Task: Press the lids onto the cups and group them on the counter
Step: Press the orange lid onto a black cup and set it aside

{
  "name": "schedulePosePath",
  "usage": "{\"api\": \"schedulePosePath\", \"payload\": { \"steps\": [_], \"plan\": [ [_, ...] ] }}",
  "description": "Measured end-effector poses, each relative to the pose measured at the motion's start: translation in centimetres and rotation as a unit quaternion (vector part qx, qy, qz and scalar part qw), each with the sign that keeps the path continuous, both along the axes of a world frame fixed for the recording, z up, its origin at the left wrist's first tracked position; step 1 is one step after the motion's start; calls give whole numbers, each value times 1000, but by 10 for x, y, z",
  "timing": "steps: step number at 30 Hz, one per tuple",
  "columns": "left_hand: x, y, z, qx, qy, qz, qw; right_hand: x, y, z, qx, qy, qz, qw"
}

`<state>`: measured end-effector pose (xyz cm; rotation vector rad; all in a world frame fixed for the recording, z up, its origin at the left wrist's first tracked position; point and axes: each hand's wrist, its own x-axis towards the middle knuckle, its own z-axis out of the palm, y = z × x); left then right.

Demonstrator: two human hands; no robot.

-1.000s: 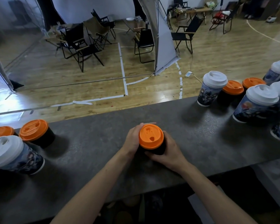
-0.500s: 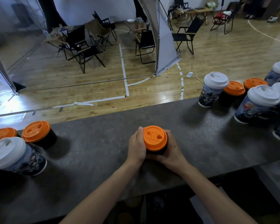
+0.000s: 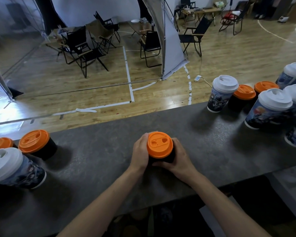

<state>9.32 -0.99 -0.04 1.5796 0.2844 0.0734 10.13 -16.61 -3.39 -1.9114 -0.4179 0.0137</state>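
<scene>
A short black cup with an orange lid (image 3: 159, 144) stands in the middle of the grey counter (image 3: 99, 158). My left hand (image 3: 140, 153) wraps its left side and my right hand (image 3: 179, 159) wraps its right side and front. At the left stand a white-lidded printed cup (image 3: 10, 168) and two orange-lidded black cups (image 3: 34, 144). At the right stand several lidded cups, among them a white-lidded printed cup (image 3: 221, 93) and an orange-lidded cup (image 3: 243, 94).
The counter's far edge runs from lower left to upper right; beyond and below it lies a wooden floor with folding chairs (image 3: 85, 48) and a white screen (image 3: 167, 41). A lower ledge (image 3: 290, 189) shows at the right below the counter's near edge.
The lid's holes have turned between frames, so the cup has rotated in my hands. Both hands stay round the cup at the same spot on the counter.
</scene>
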Motion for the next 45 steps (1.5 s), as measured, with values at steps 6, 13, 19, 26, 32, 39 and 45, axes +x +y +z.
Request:
{"api": "schedulePosePath", "payload": {
  "steps": [6,13,19,26,32,39,45],
  "plan": [
    [3,4,5,6,1,-2,1000,0,3,-1,-8,-6,11,1000],
    [2,4,7,-32,26,-8,999,1,0,1,-33,7,6,999],
    [-6,-4,6,-7,-3,56,998,-1,4,-3,-32,-11,5,999],
    [5,15,14,-44,53,-38,997,1,3,-3,-62,-7,14,998],
    [-13,-3,3,-22,6,74,997,-1,5,-3,-52,-15,15,998],
    [-4,7,10,-50,3,17,999,-2,4,-2,-61,-34,36,997],
    [-11,0,0,-86,16,40,995,1,4,-2,-49,-23,15,998]
  ]
}}
